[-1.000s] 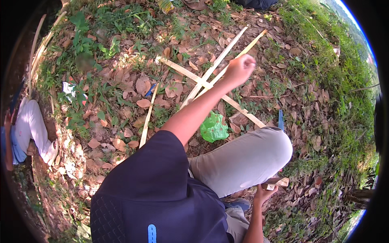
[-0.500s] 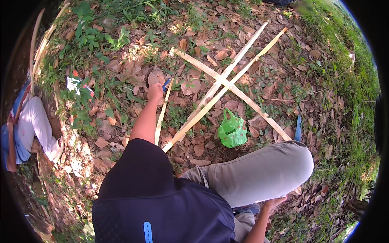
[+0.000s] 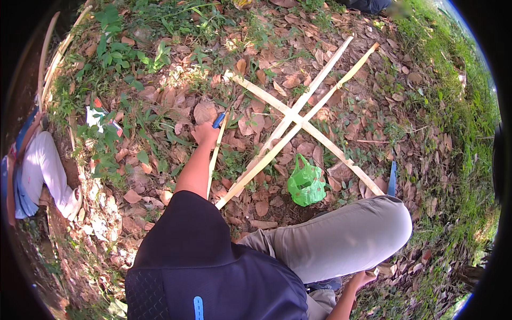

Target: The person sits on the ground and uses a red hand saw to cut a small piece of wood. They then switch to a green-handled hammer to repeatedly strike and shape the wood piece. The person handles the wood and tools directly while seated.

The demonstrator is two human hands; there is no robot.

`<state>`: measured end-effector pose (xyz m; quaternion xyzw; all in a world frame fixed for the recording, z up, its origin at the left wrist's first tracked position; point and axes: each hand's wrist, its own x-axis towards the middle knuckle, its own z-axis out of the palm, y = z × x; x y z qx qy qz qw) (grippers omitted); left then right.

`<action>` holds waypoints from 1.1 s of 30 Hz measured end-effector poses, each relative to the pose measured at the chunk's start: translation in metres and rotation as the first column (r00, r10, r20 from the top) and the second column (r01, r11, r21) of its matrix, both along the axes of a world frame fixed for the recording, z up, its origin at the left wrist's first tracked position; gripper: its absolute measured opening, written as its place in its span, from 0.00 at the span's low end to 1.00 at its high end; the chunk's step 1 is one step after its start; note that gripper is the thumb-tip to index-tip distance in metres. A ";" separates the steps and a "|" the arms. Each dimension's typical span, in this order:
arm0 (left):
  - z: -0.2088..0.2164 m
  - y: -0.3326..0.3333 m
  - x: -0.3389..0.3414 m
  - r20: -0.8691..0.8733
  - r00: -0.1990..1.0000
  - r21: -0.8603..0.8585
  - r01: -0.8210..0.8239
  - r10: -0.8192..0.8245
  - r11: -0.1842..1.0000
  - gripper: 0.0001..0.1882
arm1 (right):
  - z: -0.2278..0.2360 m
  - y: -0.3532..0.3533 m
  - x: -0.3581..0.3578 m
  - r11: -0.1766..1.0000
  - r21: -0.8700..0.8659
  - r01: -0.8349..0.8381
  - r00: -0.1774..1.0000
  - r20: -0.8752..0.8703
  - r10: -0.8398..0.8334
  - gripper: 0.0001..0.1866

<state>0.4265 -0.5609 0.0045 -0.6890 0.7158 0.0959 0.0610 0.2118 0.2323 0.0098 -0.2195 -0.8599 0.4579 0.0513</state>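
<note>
My left hand [image 3: 204, 134] is closed around a tool with a blue handle [image 3: 218, 120], whose working end I cannot make out. Beside that hand a thin pale wooden strip [image 3: 214, 158] lies on the leaves. Below my bent knee, my right hand [image 3: 363, 278] has its fingers curled, with a small pale bit at the fingertips that is too small to name. In front of me, two long wooden strips [image 3: 330, 97] run diagonally, and a shorter strip [image 3: 261, 94] crosses them. A green plastic bag [image 3: 306, 186] sits between the strips and my leg.
A blue flat object [image 3: 392, 178] lies beyond my knee. On the left, another person in pale trousers [image 3: 49, 165] sits near upright wooden strips [image 3: 58, 56]. Dark cloth [image 3: 368, 5] shows at the top edge. Dry leaves, low plants and grass cover the ground.
My left hand has shifted slightly back toward me, and more of the blue handle shows. My right hand has moved a little, with its fingers more curled. The view has tilted slightly.
</note>
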 end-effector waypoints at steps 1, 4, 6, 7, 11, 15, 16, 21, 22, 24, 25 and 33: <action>0.008 0.000 0.001 -0.021 1.000 -0.009 -0.013 0.012 1.000 0.17 | -0.001 -0.002 -0.005 0.999 0.011 0.030 0.999 0.024 -0.031 0.36; 0.037 -0.010 0.006 -0.036 0.999 0.036 -0.036 0.038 0.999 0.15 | -0.008 -0.006 -0.024 1.000 -0.003 0.019 0.998 -0.058 -0.019 0.42; 0.062 -0.029 0.019 -0.045 0.999 0.126 -0.015 0.021 0.992 0.19 | -0.015 -0.006 -0.040 0.999 -0.051 0.004 0.998 -0.067 -0.007 0.44; 0.073 -0.037 0.028 -0.102 0.992 0.097 -0.067 0.077 0.993 0.19 | -0.017 -0.003 -0.046 0.995 -0.094 -0.019 0.999 -0.045 0.015 0.46; 0.118 -0.064 0.066 -0.248 0.946 0.145 -0.178 0.210 0.973 0.24 | -0.025 0.010 -0.076 0.944 0.111 -0.310 0.950 0.077 0.303 0.56; 0.165 -0.059 0.135 -0.521 0.845 -0.015 -0.150 0.120 0.989 0.26 | -0.039 0.006 -0.104 0.954 0.171 -0.247 0.959 0.187 0.215 0.55; 0.177 -0.056 0.154 -0.569 0.817 -0.037 -0.138 0.093 0.990 0.27 | -0.042 -0.001 -0.108 0.958 0.204 -0.203 0.969 0.185 0.166 0.57; 0.226 -0.015 0.237 -0.825 0.548 -0.200 -0.515 0.141 0.833 0.25 | -0.018 -0.031 -0.108 0.989 0.128 -0.069 0.960 0.280 0.031 0.62; 0.237 -0.006 0.256 -0.852 0.506 -0.235 -0.600 0.135 0.764 0.25 | -0.007 -0.037 -0.104 0.990 0.122 -0.067 0.955 0.294 0.029 0.63; 0.260 0.006 0.290 -0.901 0.423 -0.277 -0.731 0.096 0.624 0.25 | 0.017 -0.049 -0.092 0.991 0.113 -0.072 0.947 0.320 0.032 0.63; 0.273 0.010 0.309 -0.930 0.358 -0.253 -0.787 0.083 0.563 0.25 | 0.029 -0.053 -0.086 0.991 0.109 -0.076 0.944 0.329 0.036 0.64; 0.373 0.017 0.453 -0.934 0.326 -0.273 -0.915 0.144 0.298 0.28 | 0.059 -0.070 -0.073 0.995 0.086 -0.051 0.936 0.353 0.017 0.62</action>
